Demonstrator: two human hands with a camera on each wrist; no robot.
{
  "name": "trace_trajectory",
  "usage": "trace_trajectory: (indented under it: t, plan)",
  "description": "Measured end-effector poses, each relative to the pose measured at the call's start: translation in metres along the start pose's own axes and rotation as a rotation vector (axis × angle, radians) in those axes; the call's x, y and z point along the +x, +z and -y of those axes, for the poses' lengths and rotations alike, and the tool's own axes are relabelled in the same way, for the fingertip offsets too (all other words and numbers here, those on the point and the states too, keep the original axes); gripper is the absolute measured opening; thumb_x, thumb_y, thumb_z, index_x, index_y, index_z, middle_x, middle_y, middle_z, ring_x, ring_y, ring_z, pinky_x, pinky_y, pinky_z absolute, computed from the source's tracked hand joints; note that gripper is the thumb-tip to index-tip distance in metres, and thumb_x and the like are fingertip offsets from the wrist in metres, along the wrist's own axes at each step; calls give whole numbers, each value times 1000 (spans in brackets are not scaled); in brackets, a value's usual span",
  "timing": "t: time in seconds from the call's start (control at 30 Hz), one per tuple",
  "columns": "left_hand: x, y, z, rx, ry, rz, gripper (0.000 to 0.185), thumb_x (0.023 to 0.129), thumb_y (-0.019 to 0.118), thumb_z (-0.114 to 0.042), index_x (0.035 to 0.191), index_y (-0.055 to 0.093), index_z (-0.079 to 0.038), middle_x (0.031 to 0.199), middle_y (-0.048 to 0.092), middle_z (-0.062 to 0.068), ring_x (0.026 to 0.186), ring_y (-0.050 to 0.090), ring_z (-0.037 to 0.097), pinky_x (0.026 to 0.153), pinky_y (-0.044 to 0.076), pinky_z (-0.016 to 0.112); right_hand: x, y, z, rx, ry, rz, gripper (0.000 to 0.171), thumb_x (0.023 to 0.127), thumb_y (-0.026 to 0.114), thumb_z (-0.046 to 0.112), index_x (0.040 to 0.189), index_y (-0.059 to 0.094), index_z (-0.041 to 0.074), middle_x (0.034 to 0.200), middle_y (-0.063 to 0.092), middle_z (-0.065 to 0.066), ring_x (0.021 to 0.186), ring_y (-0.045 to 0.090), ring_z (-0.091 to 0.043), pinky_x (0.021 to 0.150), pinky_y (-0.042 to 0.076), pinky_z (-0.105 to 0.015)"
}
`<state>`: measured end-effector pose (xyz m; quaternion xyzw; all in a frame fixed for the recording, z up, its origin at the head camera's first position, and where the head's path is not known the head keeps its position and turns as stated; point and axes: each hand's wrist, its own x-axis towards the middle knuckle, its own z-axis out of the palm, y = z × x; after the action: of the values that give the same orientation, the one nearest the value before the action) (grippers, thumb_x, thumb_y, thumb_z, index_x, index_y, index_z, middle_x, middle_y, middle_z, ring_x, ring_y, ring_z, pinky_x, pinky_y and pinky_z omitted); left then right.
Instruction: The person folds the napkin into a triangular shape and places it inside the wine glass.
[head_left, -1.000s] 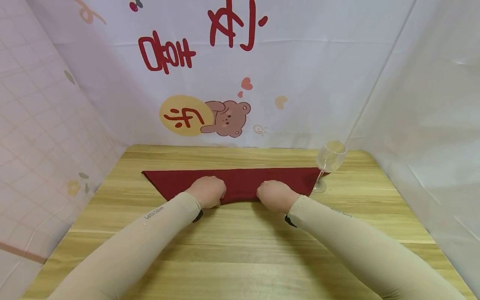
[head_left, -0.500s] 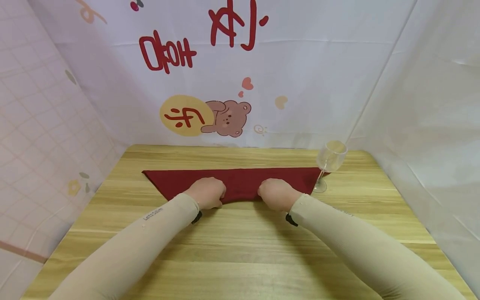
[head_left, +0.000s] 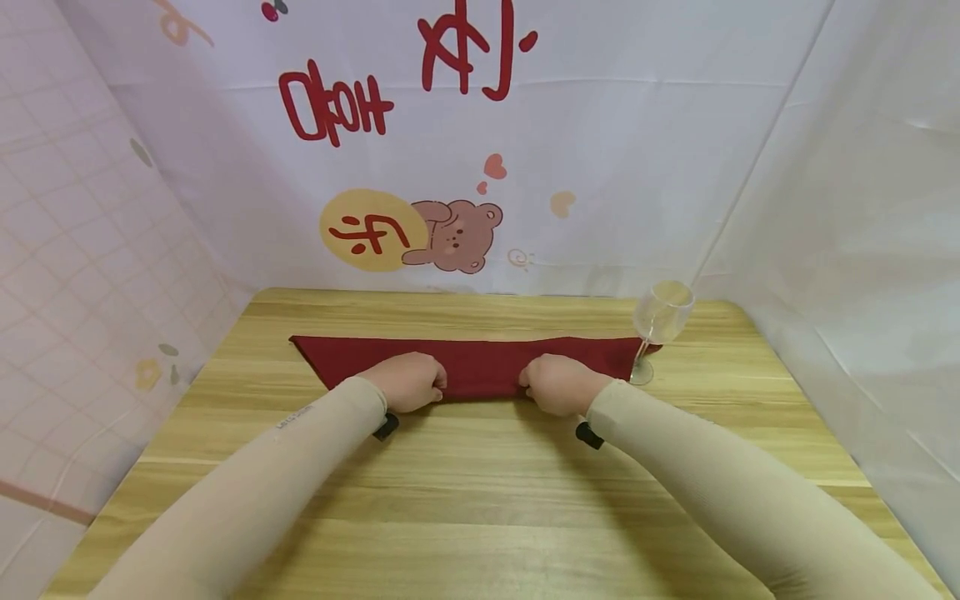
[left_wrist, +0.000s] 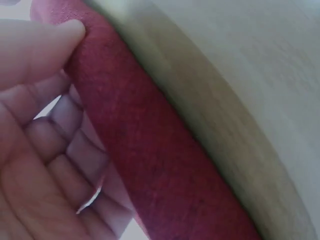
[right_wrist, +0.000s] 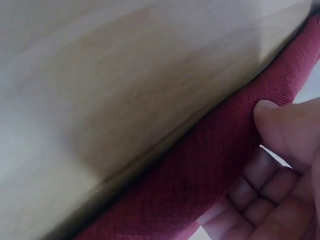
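Dark red cloth (head_left: 483,367) lies in a long band across the far half of a pale wood-grained table (head_left: 480,508), and a person's two hands grip its near edge. The left hand (head_left: 408,383) is left of the middle and the right hand (head_left: 561,385) right of it, well apart, with a stretch of the near edge running between them.

Both hands are clamped on the fabric. In the left wrist view, the thumb (left_wrist: 42,47) presses on the upper face of a folded or rolled strip, while the other fingers curl behind it, their lower joints showing past the edge. The right wrist view shows much the same grip: the thumb (right_wrist: 285,125) pushes down on the strip and dents it slightly, the fingers bent in beneath. Where the fingertips end behind the cloth cannot be seen.

Cream sleeves (head_left: 247,492) cover both arms down to the wrists, each with a small black piece (head_left: 386,427) on the underside. By the cloth's right end, a clear stemmed glass (head_left: 663,312) stands upright, its foot just beside the fabric; whether they touch cannot be told. Behind the table hangs a white printed backdrop (head_left: 637,150) with a pink bear (head_left: 459,237).
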<state>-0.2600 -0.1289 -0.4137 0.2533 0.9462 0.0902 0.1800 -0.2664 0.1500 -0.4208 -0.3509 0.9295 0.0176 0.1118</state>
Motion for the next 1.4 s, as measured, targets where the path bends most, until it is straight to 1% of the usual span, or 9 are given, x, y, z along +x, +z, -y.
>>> trace_trajectory:
  t: [0.2,0.33,0.5,0.6,0.7,0.83,0.93,1.17,1.4]
  plan:
    - [1,-1,1,-34,-43,49,22,107,58,-15,122,73,-9,122,73,2,122,66,21,109,52,41,2,4,-6,132,50,-18,4,103,64,11,106,66,10,107,76,-7,96,73,-21,90,59,-37]
    - [2,1,2,-80,-84,-9,6,106,63,-17,106,68,-14,101,71,-3,98,65,16,90,54,35,2,5,-6,169,84,-58,6,102,67,10,102,61,11,101,72,-5,90,67,-18,87,57,-35]
    - [4,5,5,-64,-98,-106,18,100,74,-19,85,62,-18,82,64,-6,80,56,14,74,46,32,1,9,-7,120,93,-143,16,99,72,11,89,60,14,84,61,1,83,57,-16,78,51,-31]
    - [3,7,5,19,-72,-150,16,98,75,-17,84,68,-19,82,66,-7,84,60,15,78,51,33,0,12,-6,59,79,-198,22,97,74,10,81,60,16,79,59,1,80,57,-16,75,51,-30]
    - [-1,7,4,96,-35,-165,5,97,75,-16,93,77,-19,91,74,-8,96,68,17,86,57,36,-2,11,-1,-8,66,-200,26,98,69,6,75,59,16,77,59,0,78,59,-18,74,53,-32]
    - [-7,4,4,110,-14,-134,18,93,80,-20,111,80,-16,110,78,-2,112,70,23,96,58,42,-6,9,5,-47,59,-164,20,95,69,8,77,63,14,79,61,-2,78,62,-21,75,57,-38]
    - [-10,3,6,91,-17,-119,25,91,82,-18,116,78,-15,115,77,1,114,70,23,98,57,44,-8,8,7,-65,54,-168,13,92,75,11,82,66,12,82,63,-3,83,66,-24,81,59,-40]
    - [-7,3,9,103,-5,-112,22,98,68,-12,118,77,-14,117,77,2,115,71,24,98,58,44,-8,10,7,-150,41,-172,12,99,63,1,91,68,9,90,70,-7,91,70,-26,87,61,-42]
    - [-3,-1,12,43,-34,26,25,106,57,-14,127,70,-10,129,71,4,126,65,23,109,53,43,-7,11,5,-69,65,-121,8,101,59,1,98,65,5,92,67,-9,92,68,-27,87,60,-42]
